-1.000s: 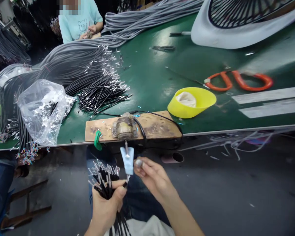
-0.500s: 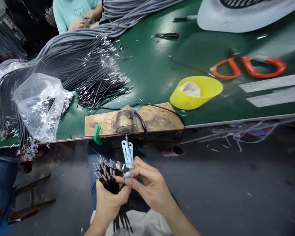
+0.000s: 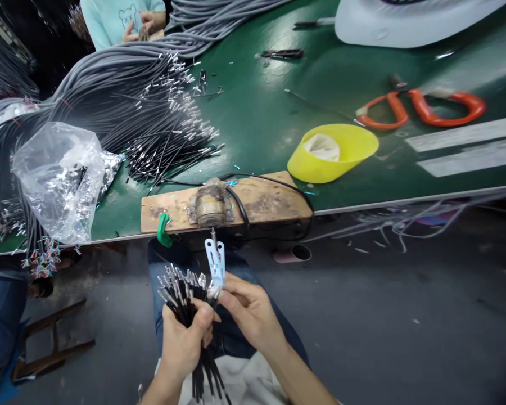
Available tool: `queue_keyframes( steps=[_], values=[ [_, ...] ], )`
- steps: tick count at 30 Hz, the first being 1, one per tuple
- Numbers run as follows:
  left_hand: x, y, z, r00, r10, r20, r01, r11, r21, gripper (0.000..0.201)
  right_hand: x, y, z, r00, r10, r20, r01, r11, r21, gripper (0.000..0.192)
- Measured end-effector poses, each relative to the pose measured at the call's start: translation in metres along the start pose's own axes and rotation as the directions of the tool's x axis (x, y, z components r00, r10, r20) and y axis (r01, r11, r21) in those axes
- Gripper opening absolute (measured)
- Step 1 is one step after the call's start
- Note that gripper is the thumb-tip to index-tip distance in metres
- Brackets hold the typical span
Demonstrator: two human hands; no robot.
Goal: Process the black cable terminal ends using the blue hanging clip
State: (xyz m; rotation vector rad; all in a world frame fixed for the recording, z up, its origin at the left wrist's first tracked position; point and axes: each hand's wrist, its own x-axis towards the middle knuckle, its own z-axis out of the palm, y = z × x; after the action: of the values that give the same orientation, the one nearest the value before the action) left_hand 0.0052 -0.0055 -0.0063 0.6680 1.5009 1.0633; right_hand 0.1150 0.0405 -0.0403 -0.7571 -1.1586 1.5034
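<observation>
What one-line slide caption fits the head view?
Left hand grips a bundle of black wires while right hand pinches one tip below a wooden block.

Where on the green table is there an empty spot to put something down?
Bare green table lies between the yellow bowl and the cable pile, behind the wooden board. The left end is crowded by cables and the plastic bag.

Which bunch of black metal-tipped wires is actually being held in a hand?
The small bunch of black wires, gripped in the left hand below the table edge. The big pile of wires just lies fanned out on the green table.
</observation>
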Motion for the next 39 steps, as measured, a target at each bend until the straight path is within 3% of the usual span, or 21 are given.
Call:
queue_keyframes(
  steps=[6, 10, 12, 14, 16, 18, 19, 20, 22, 24, 25, 27, 29, 30, 32, 35, 39],
  values=[
    [0.000, 0.003, 0.000, 0.998, -0.045, 0.042, 0.046, 0.998, -0.031, 0.044, 0.004, -0.007, -0.001, 0.990, -0.140, -0.007, 0.140, 0.990, -0.024, 0.016],
    [-0.002, 0.003, 0.005, 1.000, 0.015, 0.013, -0.014, 1.000, -0.023, 0.039, -0.003, -0.007, 0.012, 0.997, -0.037, -0.074, 0.042, 0.997, 0.062, 0.015],
    [-0.003, 0.002, 0.008, 0.999, 0.045, -0.023, -0.045, 0.999, -0.025, 0.039, -0.007, -0.006, 0.018, 0.983, -0.101, -0.156, 0.093, 0.994, -0.061, 0.013],
    [-0.003, 0.000, 0.010, 0.998, 0.052, -0.045, -0.053, 0.998, -0.027, 0.038, -0.009, -0.005, 0.019, 0.916, -0.328, -0.230, 0.247, 0.915, -0.320, 0.013],
    [-0.004, -0.003, 0.010, 0.998, 0.047, -0.049, -0.048, 0.998, -0.033, 0.038, -0.010, -0.003, 0.016, 0.821, -0.546, -0.166, 0.383, 0.743, -0.549, 0.019],
    [-0.003, -0.005, 0.009, 0.997, 0.053, -0.058, -0.056, 0.998, -0.043, 0.038, -0.008, 0.000, 0.012, 0.774, -0.631, -0.049, 0.467, 0.622, -0.629, 0.025],
    [-0.003, -0.005, 0.008, 0.996, 0.063, -0.066, -0.066, 0.997, -0.046, 0.037, -0.008, 0.001, 0.011, 0.772, -0.635, -0.019, 0.487, 0.611, -0.624, 0.026],
    [-0.002, -0.005, 0.006, 0.995, 0.074, -0.073, -0.077, 0.996, -0.047, 0.036, -0.007, 0.001, 0.009, 0.782, -0.624, -0.017, 0.493, 0.634, -0.596, 0.025],
    [-0.001, -0.005, 0.004, 0.992, 0.095, -0.079, -0.099, 0.994, -0.042, 0.033, -0.006, -0.001, 0.007, 0.854, -0.517, -0.062, 0.432, 0.769, -0.472, 0.016],
    [0.001, -0.003, 0.002, 0.989, 0.121, -0.082, -0.124, 0.992, -0.033, 0.028, -0.004, -0.004, 0.003, 0.966, -0.255, -0.041, 0.237, 0.937, -0.256, 0.011],
    [0.001, -0.002, 0.001, 0.987, 0.134, -0.084, -0.137, 0.990, -0.028, 0.025, -0.003, -0.006, 0.001, 0.995, -0.096, 0.027, 0.099, 0.985, -0.142, 0.013],
    [0.002, -0.001, -0.002, 0.984, 0.155, -0.084, -0.157, 0.987, -0.017, 0.021, 0.002, -0.010, -0.006, 0.965, 0.153, 0.214, -0.157, 0.988, 0.001, 0.025],
    [0.002, 0.000, -0.004, 0.984, 0.158, -0.084, -0.159, 0.987, -0.009, 0.019, 0.009, -0.014, -0.014, 0.904, 0.258, 0.341, -0.285, 0.958, 0.031, 0.033],
    [0.003, -0.001, -0.006, 0.985, 0.153, -0.085, -0.154, 0.988, -0.008, 0.020, 0.013, -0.015, -0.018, 0.895, 0.277, 0.349, -0.300, 0.954, 0.015, 0.035],
    [0.004, -0.003, -0.009, 0.988, 0.127, -0.086, -0.128, 0.992, -0.014, 0.023, 0.019, -0.018, -0.023, 0.936, 0.255, 0.244, -0.250, 0.967, -0.051, 0.034],
    [0.009, -0.008, -0.012, 0.996, 0.063, -0.069, -0.067, 0.997, -0.050, 0.031, 0.023, -0.021, -0.024, 0.995, 0.061, 0.073, -0.046, 0.980, -0.192, 0.026],
    [0.014, -0.012, -0.011, 0.999, -0.046, -0.009, 0.044, 0.992, -0.119, 0.044, 0.016, -0.020, -0.016, 0.965, -0.215, 0.148, 0.251, 0.921, -0.299, 0.007]
  ],
)
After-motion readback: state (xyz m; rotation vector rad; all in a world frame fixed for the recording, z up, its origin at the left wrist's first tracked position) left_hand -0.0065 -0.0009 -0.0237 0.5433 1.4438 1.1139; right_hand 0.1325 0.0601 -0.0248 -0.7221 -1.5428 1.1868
